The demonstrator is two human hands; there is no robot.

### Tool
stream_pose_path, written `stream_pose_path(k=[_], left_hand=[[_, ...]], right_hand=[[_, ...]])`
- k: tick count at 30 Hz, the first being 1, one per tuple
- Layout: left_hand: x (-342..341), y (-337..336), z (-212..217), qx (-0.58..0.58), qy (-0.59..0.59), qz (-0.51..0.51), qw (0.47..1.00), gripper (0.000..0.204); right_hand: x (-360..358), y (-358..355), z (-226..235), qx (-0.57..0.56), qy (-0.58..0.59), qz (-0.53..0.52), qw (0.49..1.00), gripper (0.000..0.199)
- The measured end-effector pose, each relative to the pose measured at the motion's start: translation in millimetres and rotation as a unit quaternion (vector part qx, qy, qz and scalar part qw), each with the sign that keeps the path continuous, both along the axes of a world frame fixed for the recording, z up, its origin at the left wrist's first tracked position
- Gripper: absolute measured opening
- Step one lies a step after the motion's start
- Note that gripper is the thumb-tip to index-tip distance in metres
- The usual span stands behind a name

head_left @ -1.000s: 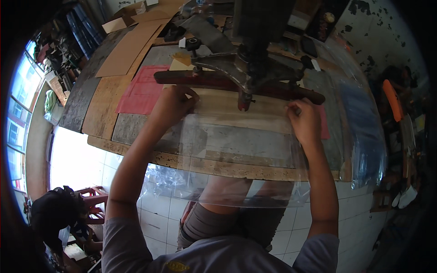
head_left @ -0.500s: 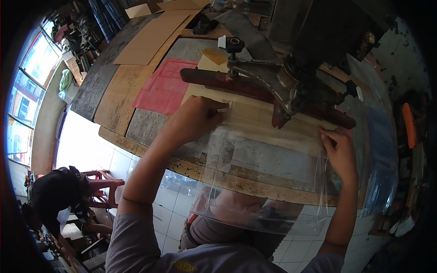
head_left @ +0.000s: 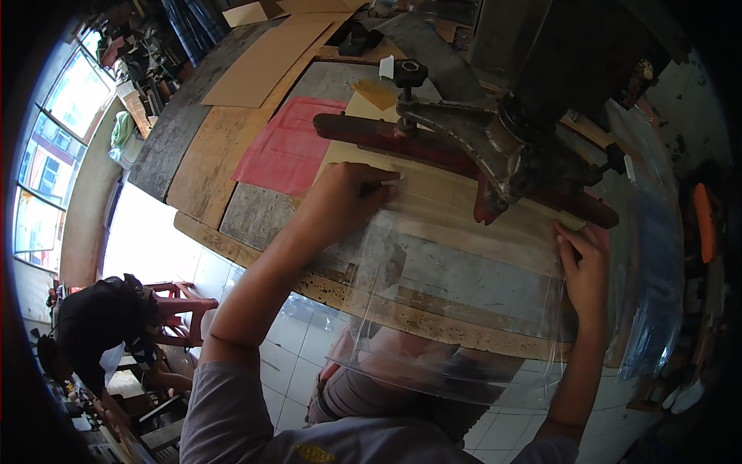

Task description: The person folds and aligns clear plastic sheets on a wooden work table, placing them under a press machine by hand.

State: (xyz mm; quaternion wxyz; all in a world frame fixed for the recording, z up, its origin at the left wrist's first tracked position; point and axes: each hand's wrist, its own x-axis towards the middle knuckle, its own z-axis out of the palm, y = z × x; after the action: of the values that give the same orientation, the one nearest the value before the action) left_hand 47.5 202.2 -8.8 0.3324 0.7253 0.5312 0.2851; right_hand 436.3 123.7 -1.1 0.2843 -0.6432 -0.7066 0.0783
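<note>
My left hand (head_left: 349, 199) pinches the upper left edge of a clear plastic sheet (head_left: 464, 305), fingers pressed together. Close to the right end of a long dark red press bar (head_left: 386, 138), my right hand (head_left: 585, 263) has thumb and fingers closed on the sheet's upper right edge. The see-through sheet hangs over the table's front edge toward my lap. Beneath its upper part lies a pale yellow sheet (head_left: 440, 199), which runs under the bar. Whether the bar touches the plastic I cannot tell.
A pink-red sheet (head_left: 287, 147) and brown cardboard (head_left: 267, 66) lie to the left on the worktable (head_left: 255, 213). The heavy machine head (head_left: 533, 124) stands over the middle. More clear plastic (head_left: 645, 294) drapes at the right. A person in black (head_left: 100, 321) bends at lower left by a red stool (head_left: 185, 309).
The whole view has shifted slightly, with table and machine a little lower and to the right. Both hands keep about the same places on the plastic sheet.
</note>
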Motion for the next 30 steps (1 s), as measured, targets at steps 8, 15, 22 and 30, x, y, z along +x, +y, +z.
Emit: stream_pose_path(k=[8,15,22,30], left_hand=[[4.9,-1.2,11.6,-0.018,0.023,0.045,0.999,0.031],[2.1,-1.4,5.1,-0.023,-0.027,0.063,0.997,0.037],[1.1,1.2,1.1,-0.037,-0.066,0.052,0.996,0.034],[0.8,2.6,0.4,-0.063,-0.069,0.055,0.994,0.031]], right_hand=[[2.7,0.2,-4.0,-0.007,0.012,-0.005,1.000,0.021],[1.7,-0.5,-3.4,-0.012,0.032,-0.018,0.999,0.019],[-0.2,-1.2,-2.6,0.000,0.023,-0.021,1.000,0.020],[-4.1,-1.8,0.1,0.006,0.013,-0.016,1.000,0.020]])
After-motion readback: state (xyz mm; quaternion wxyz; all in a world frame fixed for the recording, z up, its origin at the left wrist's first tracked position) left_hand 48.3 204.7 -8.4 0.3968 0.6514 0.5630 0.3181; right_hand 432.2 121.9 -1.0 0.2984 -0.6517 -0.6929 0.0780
